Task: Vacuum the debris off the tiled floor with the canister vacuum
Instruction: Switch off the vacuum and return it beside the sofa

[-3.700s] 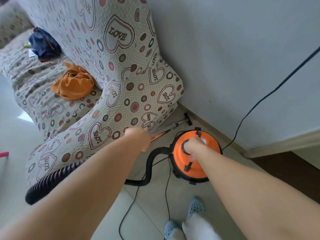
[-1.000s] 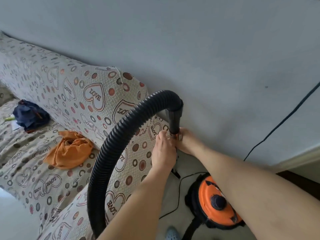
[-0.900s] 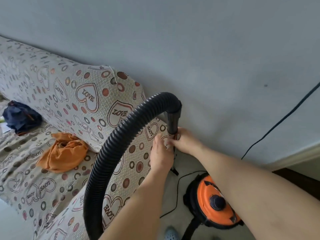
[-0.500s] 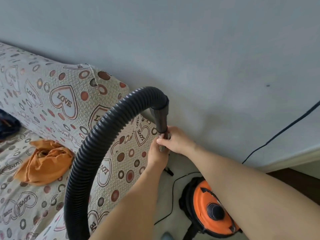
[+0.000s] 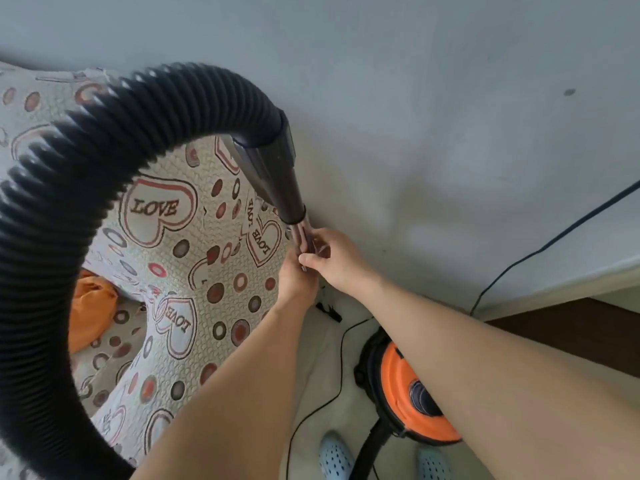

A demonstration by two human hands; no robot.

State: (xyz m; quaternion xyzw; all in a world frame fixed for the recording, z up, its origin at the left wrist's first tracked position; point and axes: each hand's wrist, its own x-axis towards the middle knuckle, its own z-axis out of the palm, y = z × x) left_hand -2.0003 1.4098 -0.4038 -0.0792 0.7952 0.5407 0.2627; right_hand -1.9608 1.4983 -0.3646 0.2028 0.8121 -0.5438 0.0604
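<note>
**Both hands at the wand joint, floor not yet touched**

The pale plaster wall (image 5: 415, 98) fills the upper half of the view, matt and slightly mottled. Against it stands a sofa (image 5: 166, 237) under a nubbly, pebble-textured cover printed with hearts and rings. Arching in front of the sofa is the vacuum's hose (image 5: 86, 161), thick, black and deeply ribbed, ending in a smooth tapered cuff (image 5: 277, 174) that narrows onto a slim metal wand (image 5: 300, 233).

The canister vacuum (image 5: 408, 403) sits on the light tiled floor (image 5: 322, 375) at lower right, a round body with a glossy orange lid and a dark knob, well below the hands. A thin black power cord (image 5: 540, 251) runs up the wall, and another loop trails over the tiles.

The right hand (image 5: 332, 261) is curled around the wand just below the cuff, thumb pressing across it. The left hand (image 5: 296, 282) is directly beneath and touching it, seemingly wrapped on the same tube, though its fingers are hidden.

The step appears to be seating or adjusting the wand. It would go best with one hand steadying the tube and the other pushing straight along its axis with a slight twist, since the stiff hose will pull sideways on the joint. The nozzle end is out of sight, and no debris can be made out.
</note>
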